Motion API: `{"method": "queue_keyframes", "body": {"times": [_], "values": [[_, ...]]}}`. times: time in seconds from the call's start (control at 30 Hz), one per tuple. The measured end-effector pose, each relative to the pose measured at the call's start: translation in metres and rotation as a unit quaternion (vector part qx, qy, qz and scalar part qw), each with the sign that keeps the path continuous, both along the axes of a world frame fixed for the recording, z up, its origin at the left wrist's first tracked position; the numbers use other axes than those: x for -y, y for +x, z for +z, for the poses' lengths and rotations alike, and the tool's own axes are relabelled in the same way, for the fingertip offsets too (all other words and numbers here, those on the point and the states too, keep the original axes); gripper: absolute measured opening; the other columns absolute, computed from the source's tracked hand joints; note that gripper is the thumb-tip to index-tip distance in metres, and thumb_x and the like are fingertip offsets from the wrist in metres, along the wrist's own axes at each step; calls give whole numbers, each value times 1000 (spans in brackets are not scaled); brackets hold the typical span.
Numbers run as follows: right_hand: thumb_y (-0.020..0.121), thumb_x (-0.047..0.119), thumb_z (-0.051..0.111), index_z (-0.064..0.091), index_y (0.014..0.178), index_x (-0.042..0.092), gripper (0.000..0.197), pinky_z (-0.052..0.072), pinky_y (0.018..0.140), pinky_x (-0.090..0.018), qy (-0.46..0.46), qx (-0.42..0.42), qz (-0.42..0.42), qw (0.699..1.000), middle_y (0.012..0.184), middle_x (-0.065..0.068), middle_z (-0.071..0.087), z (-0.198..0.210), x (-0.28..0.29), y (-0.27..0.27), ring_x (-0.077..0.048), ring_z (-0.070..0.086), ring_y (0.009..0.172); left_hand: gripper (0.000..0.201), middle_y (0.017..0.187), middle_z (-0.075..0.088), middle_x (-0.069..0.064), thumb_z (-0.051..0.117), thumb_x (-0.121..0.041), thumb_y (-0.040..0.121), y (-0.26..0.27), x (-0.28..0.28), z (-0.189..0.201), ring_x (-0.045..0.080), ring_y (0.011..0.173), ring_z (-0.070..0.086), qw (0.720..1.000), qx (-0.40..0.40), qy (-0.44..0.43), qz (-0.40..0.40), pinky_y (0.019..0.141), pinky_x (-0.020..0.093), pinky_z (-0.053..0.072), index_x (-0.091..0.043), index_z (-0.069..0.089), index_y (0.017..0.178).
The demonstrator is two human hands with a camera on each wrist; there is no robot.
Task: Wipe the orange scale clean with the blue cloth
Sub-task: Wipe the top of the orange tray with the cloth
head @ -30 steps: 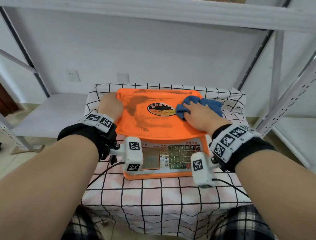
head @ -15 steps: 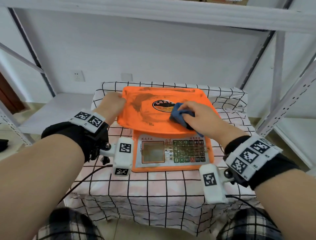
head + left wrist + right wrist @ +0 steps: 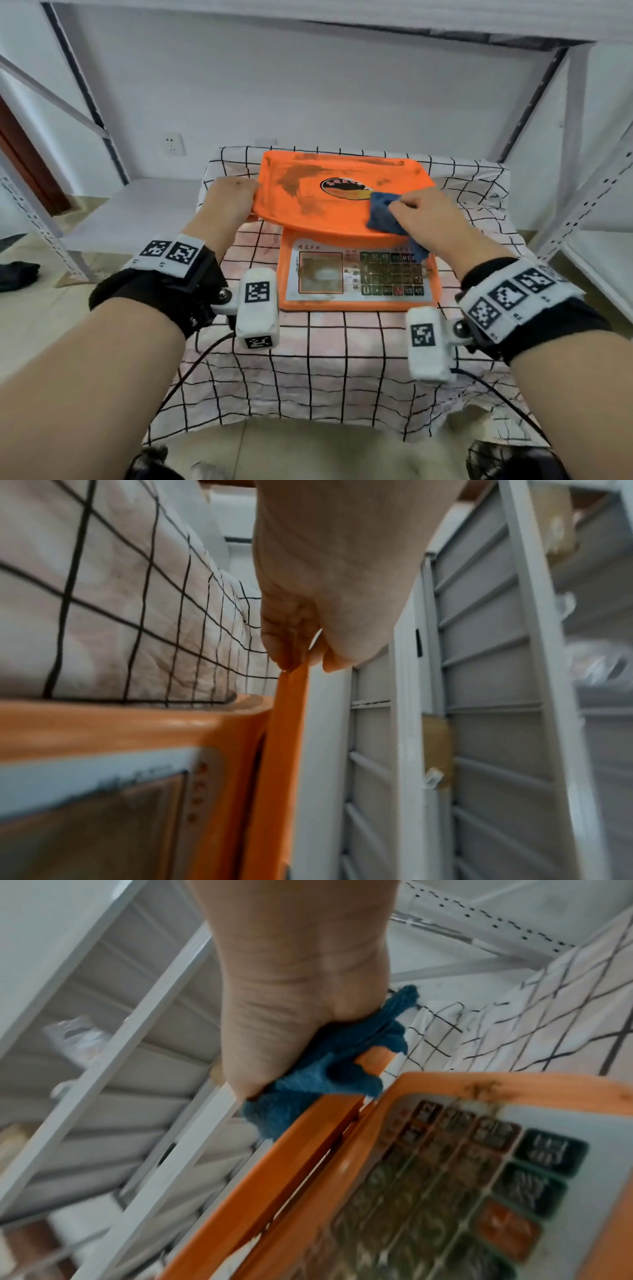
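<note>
On the checked-cloth surface (image 3: 342, 359), the orange scale (image 3: 342, 205) still shows brown smears across its left and back pan, so the wipe looks unfinished. The right hand (image 3: 435, 222), fingers clenched around the blue cloth (image 3: 383, 214), has dragged it from mid-pan to the front-right rim. The left hand (image 3: 229, 202) keeps pinching the left edge.

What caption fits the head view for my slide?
Right hand wipes stained orange scale with blue cloth; left hand grips its edge.
</note>
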State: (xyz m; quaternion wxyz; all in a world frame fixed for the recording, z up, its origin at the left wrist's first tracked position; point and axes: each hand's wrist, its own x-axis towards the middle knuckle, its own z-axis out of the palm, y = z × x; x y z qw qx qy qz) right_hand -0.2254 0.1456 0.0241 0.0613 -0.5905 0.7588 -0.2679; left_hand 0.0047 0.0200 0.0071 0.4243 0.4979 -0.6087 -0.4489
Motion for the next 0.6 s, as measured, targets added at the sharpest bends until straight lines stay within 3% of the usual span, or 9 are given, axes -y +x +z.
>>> {"method": "queue_keyframes", "body": {"times": [0.07,0.17,0.33,0.47,0.53,0.6], "values": [[91,20,44,39,53,15,39,24,47,-28,-9,-32,2,999,49,-3,42,0,6,14,-10,39,49,10,67,46,14,47,-1,82,3,-3,-1,18,57,47,1000,-14,-2,5,53,18,52,-4,56,78],[90,17,44,37,55,16,36,26,53,-30,-8,-11,86,996,54,-1,39,-3,24,58,-16,38,54,5,75,44,14,52,-7,78,3,-3,-2,19,67,45,999,-38,11,30,61,25,53,-9,56,80],[93,24,51,36,54,20,41,25,50,-22,-9,-16,183,983,58,6,40,-6,26,77,-5,37,54,7,76,42,13,49,-7,78,2,-9,-3,18,68,41,999,-35,9,22,63,27,45,-12,54,80],[88,31,60,42,61,12,37,26,55,-30,4,-2,149,989,61,0,42,-6,1,25,-11,39,57,21,81,57,7,44,-11,91,7,-18,-7,19,74,53,1000,-2,-13,-13,72,30,50,-16,62,81],[87,29,62,44,62,7,37,25,56,-30,-2,16,114,993,61,-3,40,-7,-10,4,-13,37,58,22,86,61,-1,45,-19,93,10,-19,-10,16,80,56,1000,7,-7,-8,76,31,49,-21,67,100],[88,27,61,40,59,11,39,25,54,-27,1,28,88,996,57,0,37,-7,-13,-3,-11,35,54,27,85,60,-4,46,-23,93,12,-22,-9,15,80,55,1000,2,9,-4,75,29,48,-19,65,113]]}}
